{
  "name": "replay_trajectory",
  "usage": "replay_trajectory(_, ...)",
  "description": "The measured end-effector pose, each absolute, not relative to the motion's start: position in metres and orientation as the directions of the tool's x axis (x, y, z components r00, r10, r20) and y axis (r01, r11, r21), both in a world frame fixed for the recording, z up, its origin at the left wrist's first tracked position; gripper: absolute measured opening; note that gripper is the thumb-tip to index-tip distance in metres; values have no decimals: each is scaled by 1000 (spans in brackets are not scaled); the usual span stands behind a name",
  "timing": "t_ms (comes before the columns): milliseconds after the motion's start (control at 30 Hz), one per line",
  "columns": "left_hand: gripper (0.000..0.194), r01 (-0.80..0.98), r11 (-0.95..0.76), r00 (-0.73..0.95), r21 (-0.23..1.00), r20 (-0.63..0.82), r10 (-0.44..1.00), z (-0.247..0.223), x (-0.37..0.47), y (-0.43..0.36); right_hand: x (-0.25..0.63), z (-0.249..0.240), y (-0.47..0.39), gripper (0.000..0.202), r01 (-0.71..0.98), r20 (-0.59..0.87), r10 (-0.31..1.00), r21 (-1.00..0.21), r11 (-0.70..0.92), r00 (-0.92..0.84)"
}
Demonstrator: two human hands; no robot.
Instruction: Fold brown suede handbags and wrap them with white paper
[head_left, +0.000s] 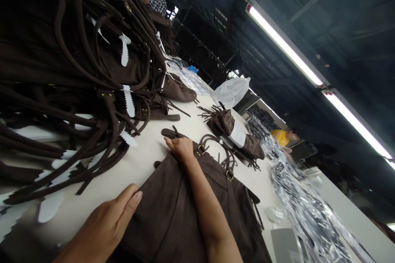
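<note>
A dark brown handbag lies on the pale table in front of me, with two handles and brass-coloured buckles along its top edge. My left hand is closed on the bag's left side edge, thumb and fingers pressed together. Across the bag reaches my right arm, and my right hand is closed at the upper left corner, beside a dark strap end. Part of the grip there is hidden behind the fingers.
Stacked brown bags with looped handles and white serrated tags rise on the left. Bundled brown pieces lie beyond the bag. Clear plastic-wrapped goods line the right side. Two people, in a checked shirt and a yellow top, are farther back.
</note>
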State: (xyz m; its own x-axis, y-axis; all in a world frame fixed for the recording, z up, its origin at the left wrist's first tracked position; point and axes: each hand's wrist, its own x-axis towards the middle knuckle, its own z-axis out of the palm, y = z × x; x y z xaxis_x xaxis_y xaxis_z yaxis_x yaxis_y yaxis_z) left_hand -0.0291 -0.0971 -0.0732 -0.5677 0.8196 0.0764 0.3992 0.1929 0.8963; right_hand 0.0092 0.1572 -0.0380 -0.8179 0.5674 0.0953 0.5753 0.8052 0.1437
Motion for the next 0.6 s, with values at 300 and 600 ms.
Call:
replay_trajectory(300,37,481,146,-511,864,141,848,-84,-27,-110,34,-8,174,69,480,144,549,-342,808,-823)
replay_trajectory(600,40,517,277,-390,810,-65,919,-78,-43,-113,36,0,171,67,553,-42,552,-68,830,-833)
